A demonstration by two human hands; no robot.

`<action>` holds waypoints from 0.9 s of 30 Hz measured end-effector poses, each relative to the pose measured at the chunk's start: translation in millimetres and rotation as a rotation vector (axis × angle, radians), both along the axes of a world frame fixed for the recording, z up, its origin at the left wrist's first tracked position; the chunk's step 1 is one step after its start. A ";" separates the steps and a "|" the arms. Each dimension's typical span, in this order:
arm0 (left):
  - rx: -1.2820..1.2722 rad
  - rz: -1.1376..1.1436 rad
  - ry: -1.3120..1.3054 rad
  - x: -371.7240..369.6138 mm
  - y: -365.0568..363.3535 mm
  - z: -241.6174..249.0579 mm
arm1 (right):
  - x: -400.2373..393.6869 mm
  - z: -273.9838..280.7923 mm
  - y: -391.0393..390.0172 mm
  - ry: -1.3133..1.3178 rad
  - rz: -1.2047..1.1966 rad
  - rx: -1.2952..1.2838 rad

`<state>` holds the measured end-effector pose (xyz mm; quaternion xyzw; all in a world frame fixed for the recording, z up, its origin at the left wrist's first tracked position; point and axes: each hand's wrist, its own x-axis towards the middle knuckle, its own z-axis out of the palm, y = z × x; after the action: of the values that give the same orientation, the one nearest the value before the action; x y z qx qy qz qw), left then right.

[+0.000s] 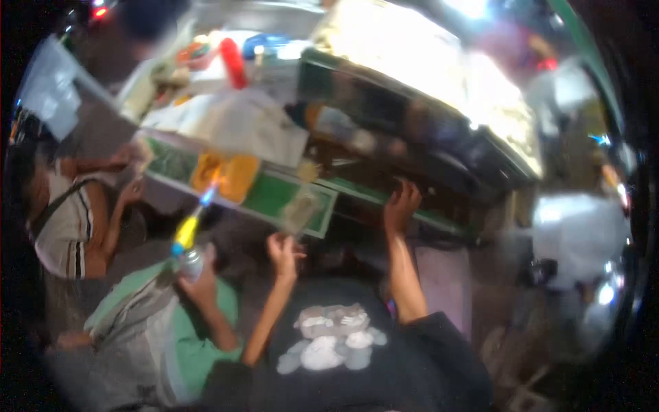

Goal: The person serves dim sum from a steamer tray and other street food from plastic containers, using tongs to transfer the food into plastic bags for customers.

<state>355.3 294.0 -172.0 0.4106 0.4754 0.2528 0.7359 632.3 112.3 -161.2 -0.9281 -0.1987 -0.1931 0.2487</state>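
Observation:
My left hand [283, 253] is raised in front of the counter, fingers bent. A pale, thin, see-through thing [299, 210] rises from its fingertips, smeared by motion; whether it is a small bag or paper I cannot make out. Behind it lies a green-bottomed tray section [268, 197] with a pale rim. My right hand [403, 200] reaches to the dark counter edge [439, 221], its fingers apart and slightly curled, with nothing visible in them. An orange-yellow item [226, 175] sits in the tray to the left of my left hand.
At my left, a person in green [206, 312] holds a clear container [191, 264] with a yellow and blue item [185, 235] above it. Another person in a striped top [68, 233] stands farther left. A lit glass case [405, 48], red bottle [233, 63] and white cloth or paper [240, 123] are beyond.

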 end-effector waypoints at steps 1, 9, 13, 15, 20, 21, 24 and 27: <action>0.025 -0.009 0.000 0.2 -0.5 0.8 | 7.7 -3.5 -12.2 -0.017 -0.075 0.007; 0.090 -0.090 0.101 -38.4 -0.7 -17.8 | 44.1 -19.7 -25.2 -0.041 0.087 -0.204; 0.472 -0.189 0.224 -65.8 -10.2 -26.2 | 42.7 -33.0 -35.1 0.042 0.140 -0.355; 0.520 -0.258 0.263 -60.2 -11.8 19.3 | 40.5 -37.1 -47.8 0.058 0.121 -0.385; 0.567 -0.516 0.208 -39.2 -12.3 88.6 | 9.5 -38.5 -58.1 0.423 0.053 0.347; 0.554 -0.543 0.160 -29.6 -12.4 105.8 | -19.9 -7.9 -36.0 0.535 0.100 0.498; 0.720 -0.397 0.016 4.6 -19.8 135.1 | -113.9 81.8 30.3 0.805 0.380 0.689; 0.775 -0.286 0.019 21.6 -18.3 126.7 | -171.7 109.5 61.8 1.000 0.673 0.554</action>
<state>376.9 275.7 -45.3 0.7215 0.2900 0.3044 0.5502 460.6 174.1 -51.7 -0.6948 -0.2813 0.3053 0.5873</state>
